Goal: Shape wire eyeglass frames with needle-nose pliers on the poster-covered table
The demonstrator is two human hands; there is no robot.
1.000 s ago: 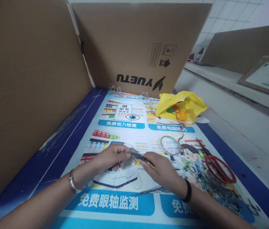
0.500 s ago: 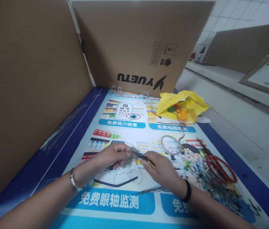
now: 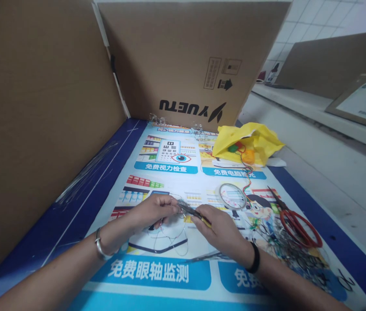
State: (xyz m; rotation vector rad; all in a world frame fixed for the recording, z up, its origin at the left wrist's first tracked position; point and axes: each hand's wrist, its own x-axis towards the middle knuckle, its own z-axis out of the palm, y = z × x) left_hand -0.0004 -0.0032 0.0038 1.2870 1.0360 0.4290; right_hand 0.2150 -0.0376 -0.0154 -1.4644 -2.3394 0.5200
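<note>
My left hand (image 3: 153,211) is closed in a pinch on a small tangle of thin silver wire (image 3: 180,206) above the printed poster (image 3: 157,273). My right hand (image 3: 219,228) is closed round a slim plier-like tool with a yellow handle (image 3: 194,211), whose tip meets the wire at my left fingertips. Loose wire ends (image 3: 170,238) hang down from the pinch onto the poster. A silver bangle is on my left wrist, a black band on my right.
Red-handled scissors (image 3: 299,226) lie at the right beside a heap of wire pieces (image 3: 286,249). A wire ring (image 3: 232,195) lies ahead, a yellow bag (image 3: 249,141) with coloured beads behind it. Cardboard walls (image 3: 183,65) stand at the left and back. Straight wires (image 3: 85,173) lean at the left wall.
Both hands stay almost in place. The hanging wire ends have shifted a little under my left hand.
</note>
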